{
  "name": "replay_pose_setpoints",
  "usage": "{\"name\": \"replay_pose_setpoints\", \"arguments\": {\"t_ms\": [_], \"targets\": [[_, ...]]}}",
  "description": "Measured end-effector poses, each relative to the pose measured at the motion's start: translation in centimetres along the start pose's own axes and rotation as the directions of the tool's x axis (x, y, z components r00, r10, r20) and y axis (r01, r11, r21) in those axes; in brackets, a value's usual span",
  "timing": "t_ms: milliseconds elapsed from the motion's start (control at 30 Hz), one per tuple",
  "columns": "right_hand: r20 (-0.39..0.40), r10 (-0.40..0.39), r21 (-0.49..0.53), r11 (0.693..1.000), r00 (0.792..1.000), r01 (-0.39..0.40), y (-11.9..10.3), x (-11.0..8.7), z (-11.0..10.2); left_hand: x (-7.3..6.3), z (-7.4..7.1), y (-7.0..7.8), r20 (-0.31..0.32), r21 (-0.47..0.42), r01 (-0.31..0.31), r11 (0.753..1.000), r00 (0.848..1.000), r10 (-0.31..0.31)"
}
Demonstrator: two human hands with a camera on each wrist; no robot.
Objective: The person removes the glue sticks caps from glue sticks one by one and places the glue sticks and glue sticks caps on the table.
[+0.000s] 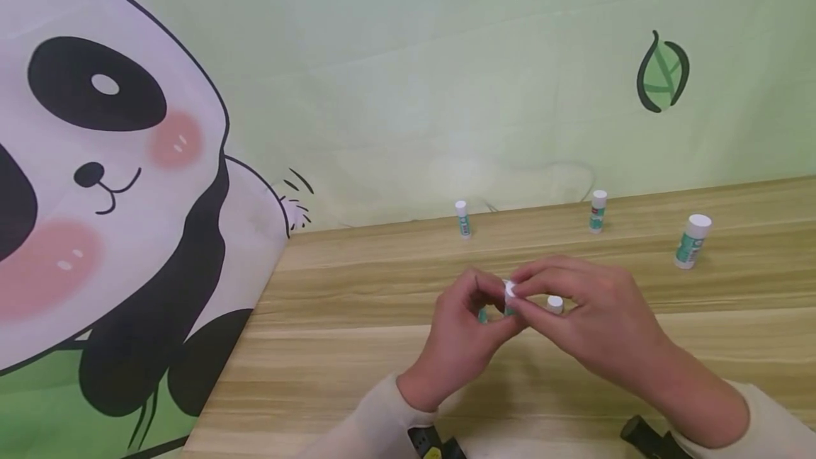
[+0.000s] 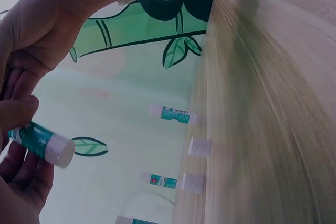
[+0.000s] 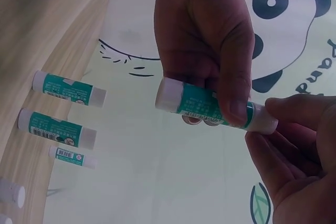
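Both hands meet over the middle of the table, on one glue stick point(image 1: 510, 292) with a teal label and white ends. My left hand point(image 1: 462, 331) grips its body. My right hand point(image 1: 589, 307) pinches the upper white end between thumb and fingertips. Seen from the right wrist, the held glue stick point(image 3: 197, 100) shows a wide white end jutting out free, with a thumb across the label. In the left wrist view the glue stick point(image 2: 42, 142) has one white end clear of the fingers, and the rest is partly covered.
Along the back stand a small glue stick point(image 1: 463, 220), another with a red mark point(image 1: 597, 212) and a larger glue stick point(image 1: 692, 242). Behind the right hand shows a white cylinder's top point(image 1: 554, 303). Short white cylinders point(image 2: 200, 147) stand on the wooden table point(image 1: 306, 374). A panda backdrop point(image 1: 382, 91) hangs behind.
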State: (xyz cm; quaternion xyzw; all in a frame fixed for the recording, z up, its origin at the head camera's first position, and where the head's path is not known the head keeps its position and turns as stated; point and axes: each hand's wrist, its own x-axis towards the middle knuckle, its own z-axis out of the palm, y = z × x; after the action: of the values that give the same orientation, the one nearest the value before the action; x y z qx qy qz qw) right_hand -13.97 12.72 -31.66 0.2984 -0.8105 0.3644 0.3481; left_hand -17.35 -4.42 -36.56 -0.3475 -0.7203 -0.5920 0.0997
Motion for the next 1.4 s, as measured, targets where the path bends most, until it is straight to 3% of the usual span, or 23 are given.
{"name": "replay_pose_setpoints", "arguments": {"t_ms": [167,300,400,500,667,833,900,967,1000,1133,1233,1300,1400], "targets": [[0.071,0.068,0.024,0.997,0.995,-0.07,-0.2,0.2,-0.8,0.2,-0.5,0.0,0.113,-0.144,0.045,0.989,0.993,-0.029],[0.144,0.144,0.061,0.986,0.979,-0.154,-0.3,0.4,-1.7,0.3,-1.0,0.0,0.216,-0.28,0.114,0.953,0.975,-0.053],[0.188,0.147,0.115,0.979,0.971,-0.17,-0.1,0.5,-2.2,0.5,-1.3,0.0,0.285,-0.34,0.151,0.928,0.957,-0.051],[0.22,0.096,0.187,0.972,0.971,-0.139,0.2,0.6,-2.5,0.6,-1.6,-0.1,0.362,-0.346,0.18,0.921,0.931,-0.047],[0.277,0.007,0.302,0.949,0.961,-0.094,0.5,0.5,-2.8,0.6,-2.3,0.1,0.486,-0.359,0.234,0.903,0.873,-0.033],[0.313,-0.059,0.409,0.909,0.948,-0.079,0.7,0.6,-2.9,0.6,-2.5,0.2,0.577,-0.443,0.295,0.846,0.817,0.018],[0.32,-0.071,0.427,0.901,0.945,-0.077,0.7,0.6,-3.0,0.7,-2.4,0.2,0.594,-0.469,0.308,0.828,0.804,0.038],[0.31,-0.07,0.41,0.91,0.948,-0.067,0.7,0.6,-3.0,0.7,-2.4,0.3,0.577,-0.465,0.299,0.834,0.816,0.029],[0.299,-0.066,0.391,0.919,0.952,-0.059,0.7,0.6,-2.9,0.7,-2.4,0.3,0.556,-0.452,0.291,0.843,0.831,0.011],[0.192,-0.016,0.214,0.976,0.981,-0.026,0.5,0.6,-2.4,0.6,-2.0,0.2,0.377,-0.379,0.24,0.894,0.922,-0.088],[0.099,0.044,0.076,0.996,0.994,-0.052,0.1,0.5,-1.6,0.5,-1.3,0.0,0.201,-0.324,0.197,0.926,0.97,-0.136],[0.049,0.073,0.032,0.997,0.996,-0.075,-0.1,0.3,-0.9,0.4,-0.8,-0.1,0.102,-0.292,0.163,0.942,0.985,-0.139],[-0.003,0.105,0.007,0.994,0.994,-0.105,-0.3,0.1,0.0,0.1,-0.1,-0.1,-0.005,-0.242,0.115,0.963,0.993,-0.12]]}}
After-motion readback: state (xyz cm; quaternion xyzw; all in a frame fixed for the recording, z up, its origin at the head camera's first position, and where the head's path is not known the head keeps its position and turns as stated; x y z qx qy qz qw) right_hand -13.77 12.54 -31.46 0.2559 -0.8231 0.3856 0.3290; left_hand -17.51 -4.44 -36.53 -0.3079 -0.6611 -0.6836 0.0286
